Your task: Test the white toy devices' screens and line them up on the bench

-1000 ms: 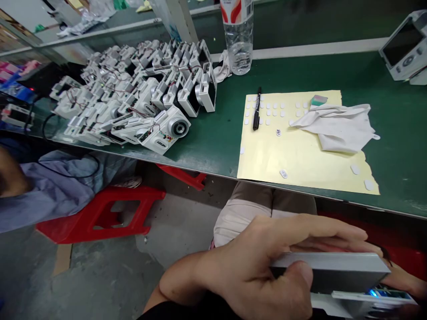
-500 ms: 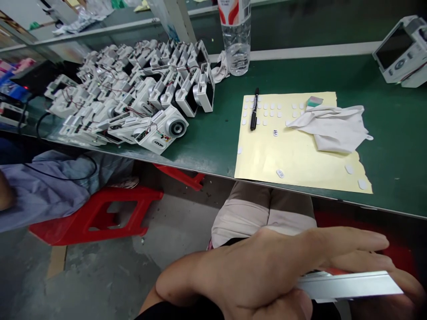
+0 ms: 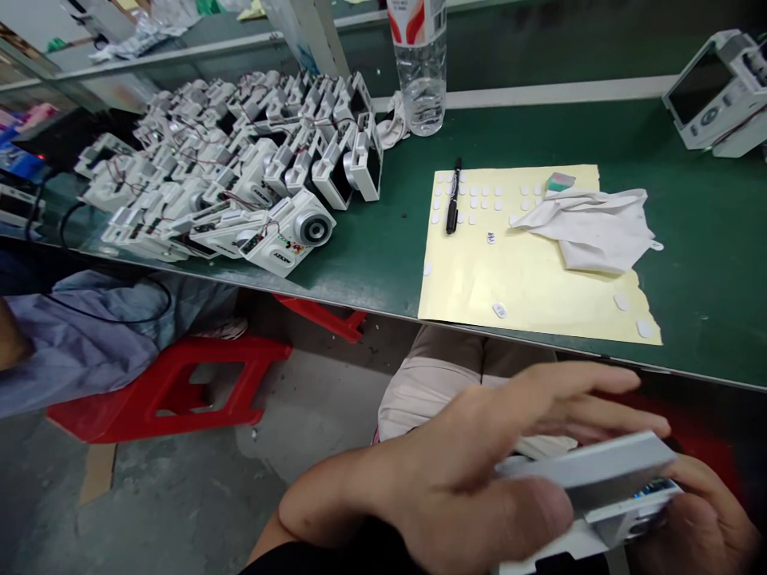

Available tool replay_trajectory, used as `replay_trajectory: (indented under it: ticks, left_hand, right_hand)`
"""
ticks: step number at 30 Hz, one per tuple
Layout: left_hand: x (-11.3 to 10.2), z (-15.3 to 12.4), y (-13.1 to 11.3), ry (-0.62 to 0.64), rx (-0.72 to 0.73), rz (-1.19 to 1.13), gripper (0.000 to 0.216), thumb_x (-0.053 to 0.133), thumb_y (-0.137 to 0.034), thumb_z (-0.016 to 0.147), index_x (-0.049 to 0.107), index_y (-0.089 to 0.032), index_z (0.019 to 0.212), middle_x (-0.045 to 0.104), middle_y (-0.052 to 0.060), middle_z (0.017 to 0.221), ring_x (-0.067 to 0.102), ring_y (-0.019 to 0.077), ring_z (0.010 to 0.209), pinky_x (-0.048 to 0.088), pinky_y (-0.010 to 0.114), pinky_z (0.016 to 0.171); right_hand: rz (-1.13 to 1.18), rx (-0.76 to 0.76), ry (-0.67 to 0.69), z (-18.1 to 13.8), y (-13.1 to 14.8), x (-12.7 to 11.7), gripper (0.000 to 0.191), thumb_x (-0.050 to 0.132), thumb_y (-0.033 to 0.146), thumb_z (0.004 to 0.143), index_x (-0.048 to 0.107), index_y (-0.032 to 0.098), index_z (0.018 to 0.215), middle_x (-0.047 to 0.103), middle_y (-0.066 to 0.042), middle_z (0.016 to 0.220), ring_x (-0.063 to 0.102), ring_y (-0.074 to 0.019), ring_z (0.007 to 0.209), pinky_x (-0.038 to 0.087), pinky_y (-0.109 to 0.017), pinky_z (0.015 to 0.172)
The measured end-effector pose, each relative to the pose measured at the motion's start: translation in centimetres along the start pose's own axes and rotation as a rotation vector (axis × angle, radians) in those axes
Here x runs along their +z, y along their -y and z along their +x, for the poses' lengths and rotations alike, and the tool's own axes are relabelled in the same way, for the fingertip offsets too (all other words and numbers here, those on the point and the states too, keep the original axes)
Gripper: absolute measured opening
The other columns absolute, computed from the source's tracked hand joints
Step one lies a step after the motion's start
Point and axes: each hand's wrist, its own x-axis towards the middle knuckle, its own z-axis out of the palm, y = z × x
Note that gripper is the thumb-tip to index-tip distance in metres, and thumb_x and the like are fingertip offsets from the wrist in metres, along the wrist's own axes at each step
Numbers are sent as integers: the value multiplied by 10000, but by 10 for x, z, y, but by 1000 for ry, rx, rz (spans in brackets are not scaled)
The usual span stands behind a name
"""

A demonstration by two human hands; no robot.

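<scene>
Low in front of my lap, both hands hold a white digital camera (image 3: 605, 527) with its casing partly open. A flat silvery-grey panel (image 3: 599, 467) tilts up along its top, and a bit of blue circuitry shows beneath the panel's right end. My left hand (image 3: 473, 471) is closed on the panel side, thumb along the near face, fingers reaching over the far side. My right hand (image 3: 701, 511) grips the camera's right end, its fingers partly hidden and blurred.
Several white cameras (image 3: 288, 231) with loose wires crowd the green table's left. A yellow sheet (image 3: 509, 271) bears small white stickers, a black marker (image 3: 454, 200) and a white cloth (image 3: 599, 228). Behind stands a water bottle (image 3: 423, 88); another camera (image 3: 713, 96) stands right. A person's sleeve (image 3: 77, 335) shows left.
The held camera has turned, so more of its inside and near face shows. My left hand has shifted left and up, and my right hand is more visible at the camera's right end.
</scene>
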Motion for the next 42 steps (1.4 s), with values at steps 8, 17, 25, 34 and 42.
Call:
replay_trajectory:
  ticks: [8, 17, 25, 34, 42]
  left_hand:
    - [-11, 15, 33, -68, -44, -379, 705, 418, -641, 733, 404, -100, 1185, 533, 223, 1132, 510, 345, 1068, 357, 484, 904]
    - [-14, 22, 47, 35, 3, -539, 883, 424, -761, 628, 449, -53, 1155, 576, 208, 1003, 563, 323, 933, 366, 460, 870]
    - [-17, 18, 54, 48, -48, -475, 923, 393, -797, 605, 469, -51, 1145, 566, 210, 1025, 516, 379, 1015, 343, 498, 899]
    - [-7, 15, 42, 40, -85, -474, 884, 489, -779, 562, 513, -105, 1133, 571, 156, 1027, 548, 354, 987, 387, 465, 891]
    - [-2, 15, 33, 30, -87, -272, 1002, 373, -851, 545, 505, -71, 1160, 575, 156, 1022, 540, 375, 1006, 395, 466, 893]
  right_hand:
    - [74, 77, 141, 6, 6, 4, 194, 478, 353, 822, 628, 243, 876, 645, -41, 793, 634, -181, 737, 499, -221, 539]
    - [104, -4, 146, 4, -3, -2, 200, 477, 281, 829, 637, 235, 940, 658, -60, 839, 647, -182, 782, 507, -188, 510]
    - [175, 62, 82, -7, -11, -2, 198, 514, 321, 812, 614, 226, 954, 648, -72, 947, 625, -201, 890, 534, -249, 669]
    - [314, 94, 26, -3, 3, 9, 187, 546, 328, 791, 511, 265, 963, 598, -44, 828, 617, -180, 771, 507, -257, 587]
    - [315, 116, 24, -8, -9, 3, 182, 552, 348, 768, 510, 251, 916, 573, -63, 872, 596, -209, 811, 437, -238, 486]
